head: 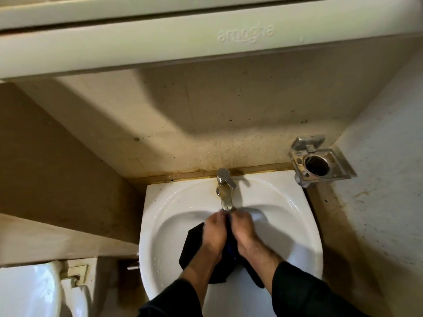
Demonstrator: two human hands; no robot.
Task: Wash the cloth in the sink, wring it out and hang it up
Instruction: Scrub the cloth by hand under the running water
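Big cream cabinet [206, 40] hangs overhead with "amoghe" embossed on its underside, reading upside down from here. Under it is a stained beige tiled wall [206, 124], grubby along the bottom where it meets the basin. The white sink [174, 202] sits in the middle, rim wet with droplets on the near left side. Bottom left you can see part of a white toilet tank [27, 291].

On the right wall there's a square metal holder [320, 163] with a round opening, mounted just beside the sink's back corner. The chrome tap [225, 191] is at the back centre of the sink, spout pointing toward the person.

The dark cloth [194, 245] is down in the sink bowl, bunched up between both hands right below the spout, loose ends trailing toward the near rim. Left hand [214, 234] and right hand [243, 232] are pressed close together, fingers of each curled round the cloth and gripping it. Black sleeves [304, 287] on both arms. Can't tell if water's running.
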